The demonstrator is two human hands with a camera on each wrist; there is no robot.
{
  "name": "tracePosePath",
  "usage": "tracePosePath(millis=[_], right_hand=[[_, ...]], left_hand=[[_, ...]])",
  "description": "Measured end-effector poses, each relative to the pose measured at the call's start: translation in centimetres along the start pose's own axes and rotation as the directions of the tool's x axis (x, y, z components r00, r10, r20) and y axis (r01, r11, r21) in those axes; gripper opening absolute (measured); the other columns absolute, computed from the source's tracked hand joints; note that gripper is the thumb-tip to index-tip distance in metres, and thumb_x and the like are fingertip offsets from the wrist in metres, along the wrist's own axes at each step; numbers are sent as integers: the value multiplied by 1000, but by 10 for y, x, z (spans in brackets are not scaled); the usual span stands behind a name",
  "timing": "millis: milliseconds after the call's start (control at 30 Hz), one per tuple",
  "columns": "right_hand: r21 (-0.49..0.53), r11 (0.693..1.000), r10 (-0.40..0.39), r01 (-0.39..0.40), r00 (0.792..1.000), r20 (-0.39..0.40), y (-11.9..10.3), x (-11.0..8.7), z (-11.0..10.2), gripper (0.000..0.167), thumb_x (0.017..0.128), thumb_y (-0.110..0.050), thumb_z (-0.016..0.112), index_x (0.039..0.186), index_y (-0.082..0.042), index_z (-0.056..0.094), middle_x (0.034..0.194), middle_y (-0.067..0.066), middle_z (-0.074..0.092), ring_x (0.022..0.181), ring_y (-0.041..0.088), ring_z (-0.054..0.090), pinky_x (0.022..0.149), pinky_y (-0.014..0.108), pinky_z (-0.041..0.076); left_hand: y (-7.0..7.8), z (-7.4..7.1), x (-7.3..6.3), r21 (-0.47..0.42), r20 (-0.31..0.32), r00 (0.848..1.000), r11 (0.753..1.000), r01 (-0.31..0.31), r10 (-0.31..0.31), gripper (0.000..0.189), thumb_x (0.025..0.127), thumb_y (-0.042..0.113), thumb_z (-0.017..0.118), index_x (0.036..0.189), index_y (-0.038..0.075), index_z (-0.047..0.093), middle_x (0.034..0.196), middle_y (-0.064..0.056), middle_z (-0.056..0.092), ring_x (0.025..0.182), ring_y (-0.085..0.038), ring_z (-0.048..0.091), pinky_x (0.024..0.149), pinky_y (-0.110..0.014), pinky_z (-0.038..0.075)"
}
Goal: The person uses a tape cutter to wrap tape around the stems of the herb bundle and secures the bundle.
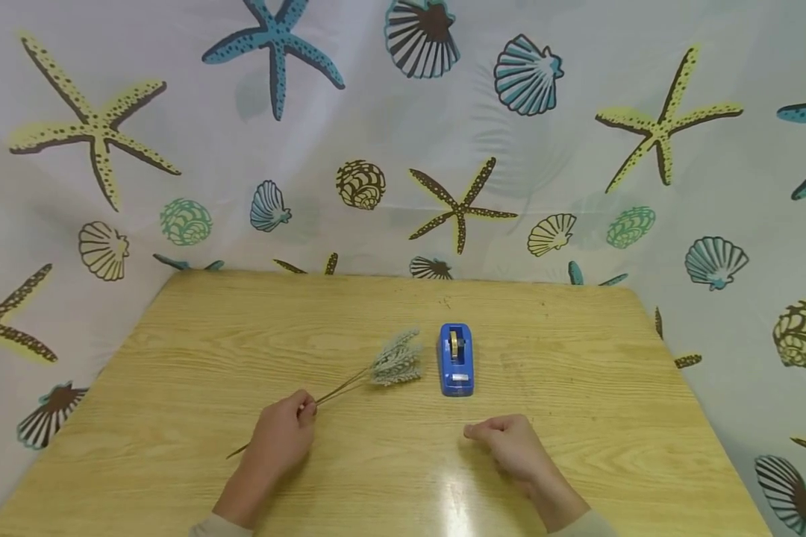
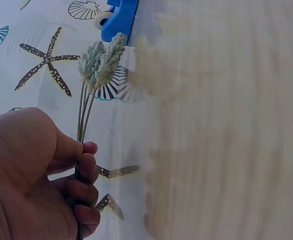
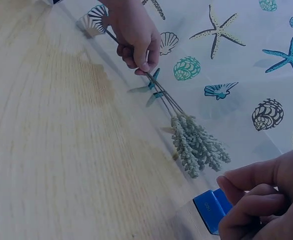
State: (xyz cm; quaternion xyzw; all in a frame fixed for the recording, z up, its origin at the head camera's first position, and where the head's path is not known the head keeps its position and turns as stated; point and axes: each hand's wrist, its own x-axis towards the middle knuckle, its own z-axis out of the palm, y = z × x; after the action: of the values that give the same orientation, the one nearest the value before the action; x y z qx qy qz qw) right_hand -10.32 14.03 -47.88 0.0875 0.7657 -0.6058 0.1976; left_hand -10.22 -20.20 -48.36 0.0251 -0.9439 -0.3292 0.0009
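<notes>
A small bunch of grey-green dried or artificial flower sprigs (image 1: pixel 396 359) on thin brown stems is held in my left hand (image 1: pixel 285 429). My left fingers curl round the stems, whose lower ends stick out behind the hand. The flower heads point right, toward a blue tape dispenser (image 1: pixel 456 359) with its roll in place. In front of the dispenser is my right hand (image 1: pixel 510 446), apart from the flowers. Its fingers are curled, with thumb and index fingertips together in the right wrist view; I see nothing between them.
Both hands are over a light wood-grain table (image 1: pixel 578 358). A white curtain (image 1: pixel 309 149) printed with starfish and shells hangs behind the table and along its sides.
</notes>
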Motion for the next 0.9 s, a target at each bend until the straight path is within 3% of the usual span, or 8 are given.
tracePosePath(millis=[200, 400, 500, 600, 700, 900], right_hand=[[53, 998, 18, -20, 999, 36, -6, -1, -4, 31, 87, -21, 73, 98, 8, 72, 56, -11, 33, 44, 3, 26, 44, 15, 27], [80, 997, 8, -13, 998, 59, -9, -2, -7, 33, 88, -21, 72, 101, 10, 71, 53, -11, 31, 46, 5, 24, 45, 15, 26], [113, 994, 4, -13, 997, 81, -12, -3, -8, 36, 88, -21, 72, 106, 10, 71, 52, -11, 29, 47, 5, 23, 45, 16, 26], [147, 989, 8, -21, 996, 94, -14, -3, -9, 37, 88, -20, 72, 108, 11, 70, 52, -11, 28, 47, 5, 22, 45, 16, 24], [161, 987, 12, -28, 995, 101, -17, -2, -10, 38, 89, -19, 71, 110, 12, 68, 53, -11, 28, 47, 4, 23, 46, 16, 24], [175, 983, 26, -47, 992, 124, -18, 0, -11, 38, 90, -19, 70, 112, 11, 68, 53, -11, 29, 48, 4, 24, 47, 16, 25]], left_hand=[[-11, -3, -1, 4, 33, 999, 1000, 10, -10, 18, 101, 12, 52, 93, 8, 67, 73, -2, 59, 62, -14, 49, 54, -26, 40], [-11, -8, -3, -26, 83, 996, 999, 35, -33, 19, 100, 13, 53, 96, 8, 71, 75, -2, 62, 64, -15, 50, 56, -27, 41], [-10, -10, -6, -35, 96, 994, 998, 49, -45, 18, 99, 13, 56, 98, 8, 74, 84, -2, 68, 74, -17, 58, 64, -33, 48], [-10, -10, -8, -52, 108, 994, 998, 24, -18, 19, 98, 14, 59, 103, 6, 76, 95, -5, 74, 92, -26, 68, 79, -43, 55], [-11, -11, -9, -78, 109, 994, 997, -6, 15, 21, 98, 14, 61, 108, 3, 75, 104, -9, 76, 110, -35, 68, 93, -53, 53], [-16, -12, -12, -98, 112, 994, 995, -8, 19, 21, 98, 13, 61, 109, 3, 75, 111, -14, 75, 117, -40, 64, 99, -56, 50]])
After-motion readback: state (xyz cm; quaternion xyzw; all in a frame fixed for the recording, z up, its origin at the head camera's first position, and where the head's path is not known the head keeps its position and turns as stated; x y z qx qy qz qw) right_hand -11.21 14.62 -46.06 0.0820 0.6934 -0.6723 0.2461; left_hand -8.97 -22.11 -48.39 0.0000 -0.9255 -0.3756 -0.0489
